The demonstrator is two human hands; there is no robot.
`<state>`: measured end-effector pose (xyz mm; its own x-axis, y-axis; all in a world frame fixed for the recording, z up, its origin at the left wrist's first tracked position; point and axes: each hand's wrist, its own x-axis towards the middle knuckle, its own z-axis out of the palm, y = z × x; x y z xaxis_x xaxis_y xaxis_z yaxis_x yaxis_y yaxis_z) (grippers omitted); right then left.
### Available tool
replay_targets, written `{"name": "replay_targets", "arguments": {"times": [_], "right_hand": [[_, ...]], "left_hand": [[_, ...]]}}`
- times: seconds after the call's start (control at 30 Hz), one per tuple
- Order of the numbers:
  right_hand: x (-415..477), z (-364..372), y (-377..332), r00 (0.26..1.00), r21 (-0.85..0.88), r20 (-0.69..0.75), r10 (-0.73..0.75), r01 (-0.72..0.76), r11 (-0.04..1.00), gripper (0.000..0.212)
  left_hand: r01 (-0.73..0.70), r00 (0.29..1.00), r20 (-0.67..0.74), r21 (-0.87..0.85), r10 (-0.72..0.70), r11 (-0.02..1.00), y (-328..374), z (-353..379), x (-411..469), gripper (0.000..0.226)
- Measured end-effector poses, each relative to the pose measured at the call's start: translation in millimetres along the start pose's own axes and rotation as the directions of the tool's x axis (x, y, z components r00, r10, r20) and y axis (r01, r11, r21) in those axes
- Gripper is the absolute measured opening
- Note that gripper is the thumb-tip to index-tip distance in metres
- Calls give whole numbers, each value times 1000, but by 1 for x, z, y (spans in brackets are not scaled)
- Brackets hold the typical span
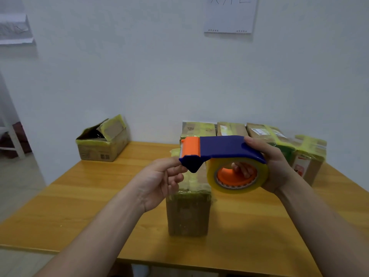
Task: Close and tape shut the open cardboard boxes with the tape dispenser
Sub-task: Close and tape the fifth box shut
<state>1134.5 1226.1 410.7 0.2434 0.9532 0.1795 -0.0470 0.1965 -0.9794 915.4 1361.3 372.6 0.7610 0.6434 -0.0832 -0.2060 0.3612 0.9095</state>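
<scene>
White plain wall (159,76) stands behind a long table of yellow-brown wood (79,206). At its far left corner sits an open brown cardboard box with yellowish tape on its raised flaps (101,144), and at the far right is a row of closed, taped cardboard boxes (231,128). Near the middle stands a tall brown cardboard box wrapped in clear tape (187,212), directly below the hands. Above it is held the blue and orange plastic tape dispenser (221,146), carrying a roll of clear yellowish tape (259,176). The right hand (277,166) grips it, with the thumb on the blue cover and the fingers curled through the orange core. The left hand (159,180) pinches with thumb and forefinger at the blue nose; whether the tape end is between them I cannot tell, since the tape is clear. I judge that the step is to free the tape end. To do it well, pull the end out straight and flat, keep the fingers away from the toothed blade under the orange guard, and hold the roll firmly so it does not spin.
</scene>
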Motion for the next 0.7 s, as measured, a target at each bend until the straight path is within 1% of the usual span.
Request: {"name": "replay_targets", "arguments": {"times": [0.03, 0.07, 0.1, 0.13, 0.17, 0.23, 0.3, 0.37, 0.47, 0.53, 0.6, 0.7], "right_hand": [[-1, 1, -2, 1000, -11, -1, 8, -8, 1000, 43], [-2, 2, -4, 1000, -25, -6, 12, -12, 1000, 30], [-2, 2, -6, 1000, -46, -9, 14, -14, 999, 27], [-2, 2, -7, 1000, -78, -5, 17, -17, 997, 28], [-2, 1, -9, 1000, -115, 2, 19, -18, 993, 29], [-3, 1, -12, 999, -166, 20, 25, -21, 986, 31], [-3, -1, -13, 998, -205, 47, 41, -30, 978, 31], [-5, -2, -13, 997, -222, 60, 55, -40, 974, 27], [-10, -13, -12, 997, -189, 14, 73, -69, 980, 24], [-12, -24, -11, 996, -228, -9, 92, -91, 969, 26], [-13, -26, -10, 994, -302, -4, 106, -102, 948, 32], [-11, -20, -9, 996, -354, -5, 94, -90, 931, 31]], "left_hand": [[-14, 1000, -22, 82, 16, 997, 2, -1, -1, 33], [-28, 999, -36, 154, 34, 988, 3, -3, 0, 21], [-44, 997, -52, 205, 56, 978, 5, -4, -1, 8], [-63, 995, -65, 249, 81, 966, 6, -6, 0, 11], [-71, 992, -81, 290, 99, 954, 8, -7, -1, 21], [-89, 989, -79, 334, 121, 938, 11, -9, -4, 30], [-96, 989, -69, 360, 129, 928, 10, -9, -7, 28], [-90, 988, -81, 370, 129, 925, 10, -10, -10, 18], [-82, 978, -154, 350, 143, 933, 8, -25, -14, 12], [-65, 972, -181, 404, 149, 913, 5, -35, -17, 14], [-38, 970, -189, 491, 150, 870, -1, -41, -19, 14], [-28, 960, -215, 569, 181, 822, -6, -44, -19, 15]]}}
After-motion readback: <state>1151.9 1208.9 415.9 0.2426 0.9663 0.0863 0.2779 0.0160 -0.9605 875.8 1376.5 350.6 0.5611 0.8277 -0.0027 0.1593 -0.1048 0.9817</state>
